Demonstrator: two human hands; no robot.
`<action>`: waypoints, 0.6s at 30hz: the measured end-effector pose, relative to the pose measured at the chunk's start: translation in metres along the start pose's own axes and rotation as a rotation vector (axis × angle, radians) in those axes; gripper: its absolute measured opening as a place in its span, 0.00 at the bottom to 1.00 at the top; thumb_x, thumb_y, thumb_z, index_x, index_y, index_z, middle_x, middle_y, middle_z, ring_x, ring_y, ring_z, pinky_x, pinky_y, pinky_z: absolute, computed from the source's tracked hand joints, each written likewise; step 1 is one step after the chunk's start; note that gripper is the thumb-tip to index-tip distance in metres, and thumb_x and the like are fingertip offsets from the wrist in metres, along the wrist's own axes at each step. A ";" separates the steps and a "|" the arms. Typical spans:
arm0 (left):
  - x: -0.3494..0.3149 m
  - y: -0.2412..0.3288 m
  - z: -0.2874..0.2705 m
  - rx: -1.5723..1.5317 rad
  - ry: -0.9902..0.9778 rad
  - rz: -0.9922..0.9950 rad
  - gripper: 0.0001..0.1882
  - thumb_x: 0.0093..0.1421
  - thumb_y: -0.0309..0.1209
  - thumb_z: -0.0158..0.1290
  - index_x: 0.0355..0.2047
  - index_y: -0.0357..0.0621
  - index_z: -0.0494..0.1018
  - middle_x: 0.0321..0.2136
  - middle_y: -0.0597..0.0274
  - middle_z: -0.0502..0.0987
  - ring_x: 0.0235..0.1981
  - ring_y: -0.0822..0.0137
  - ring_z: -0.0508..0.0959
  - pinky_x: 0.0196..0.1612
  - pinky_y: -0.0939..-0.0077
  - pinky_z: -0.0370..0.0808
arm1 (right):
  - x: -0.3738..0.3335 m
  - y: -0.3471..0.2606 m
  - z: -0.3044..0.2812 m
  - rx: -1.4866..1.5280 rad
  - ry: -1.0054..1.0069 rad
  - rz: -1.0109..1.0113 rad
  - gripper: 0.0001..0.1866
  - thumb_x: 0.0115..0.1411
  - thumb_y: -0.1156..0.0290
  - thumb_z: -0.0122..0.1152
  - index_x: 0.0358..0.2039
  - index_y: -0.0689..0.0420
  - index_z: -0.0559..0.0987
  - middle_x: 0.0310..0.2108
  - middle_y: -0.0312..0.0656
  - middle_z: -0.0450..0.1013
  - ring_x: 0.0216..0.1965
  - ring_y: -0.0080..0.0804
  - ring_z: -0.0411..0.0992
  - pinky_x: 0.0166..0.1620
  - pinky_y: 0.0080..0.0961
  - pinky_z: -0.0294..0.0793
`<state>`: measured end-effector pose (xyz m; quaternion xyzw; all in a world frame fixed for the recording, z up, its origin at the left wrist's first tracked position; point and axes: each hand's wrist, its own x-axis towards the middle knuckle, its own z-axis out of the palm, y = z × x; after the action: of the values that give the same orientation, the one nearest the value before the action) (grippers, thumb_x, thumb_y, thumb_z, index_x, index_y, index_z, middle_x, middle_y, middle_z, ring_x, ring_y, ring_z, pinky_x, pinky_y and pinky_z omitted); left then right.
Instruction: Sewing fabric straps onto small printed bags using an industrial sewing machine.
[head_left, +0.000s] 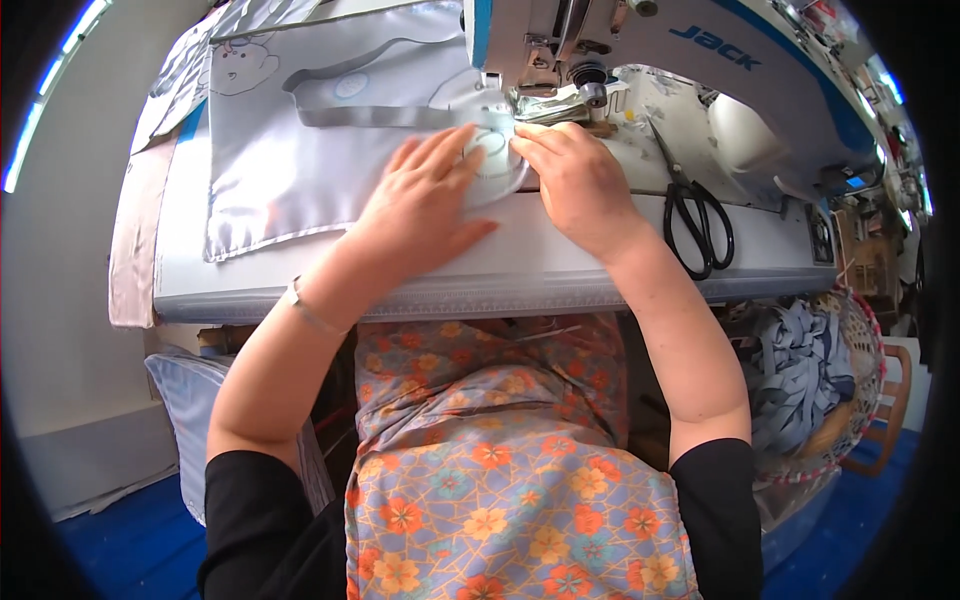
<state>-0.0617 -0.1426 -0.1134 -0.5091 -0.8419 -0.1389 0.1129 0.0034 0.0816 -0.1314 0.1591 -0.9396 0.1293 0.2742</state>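
A silver-grey satin fabric panel (290, 165) with pale printed cartoons spreads over the table at left. Looped across it is a narrow grey fabric strip (345, 115). My left hand (425, 200) lies on the fabric, slightly blurred, with fingers stretched out and thumb apart. Just below the sewing machine's needle area, a pale printed piece with a rounded edge (497, 180) sits between my hands. At its right edge my right hand (585, 185) is closed, fingertips pressed together on the fabric. What lies under those fingertips is partly hidden.
The white and blue sewing machine (680, 60) overhangs the work. Black-handled scissors (700, 225) lie right of my right hand. A ruler strip (480, 292) runs along the table's front edge. A basket of grey fabric strips (805, 360) stands at lower right.
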 end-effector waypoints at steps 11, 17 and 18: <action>-0.134 -0.091 -0.081 0.429 -0.115 -0.257 0.21 0.57 0.20 0.52 0.52 0.40 0.77 0.48 0.55 0.78 0.51 0.54 0.78 0.54 0.61 0.75 | 0.001 -0.012 -0.004 -0.035 -0.067 0.048 0.20 0.57 0.80 0.57 0.51 0.57 0.82 0.52 0.41 0.77 0.49 0.40 0.73 0.56 0.35 0.75; -0.144 -0.022 -0.105 0.369 -0.242 -0.203 0.20 0.55 0.23 0.52 0.49 0.38 0.77 0.37 0.59 0.77 0.42 0.57 0.79 0.48 0.63 0.75 | 0.000 -0.015 -0.001 -0.067 -0.048 0.050 0.20 0.58 0.80 0.57 0.52 0.56 0.81 0.52 0.42 0.78 0.50 0.40 0.73 0.56 0.36 0.75; -0.145 -0.010 -0.109 0.357 -0.287 -0.188 0.20 0.55 0.24 0.51 0.49 0.37 0.77 0.34 0.59 0.76 0.39 0.58 0.79 0.47 0.63 0.74 | 0.000 -0.015 0.000 -0.076 -0.036 0.043 0.20 0.59 0.80 0.57 0.52 0.56 0.81 0.52 0.42 0.78 0.50 0.40 0.73 0.56 0.35 0.75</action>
<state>0.0011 -0.3043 -0.0609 -0.4150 -0.9042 0.0756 0.0669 0.0093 0.0675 -0.1294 0.1308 -0.9517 0.0967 0.2604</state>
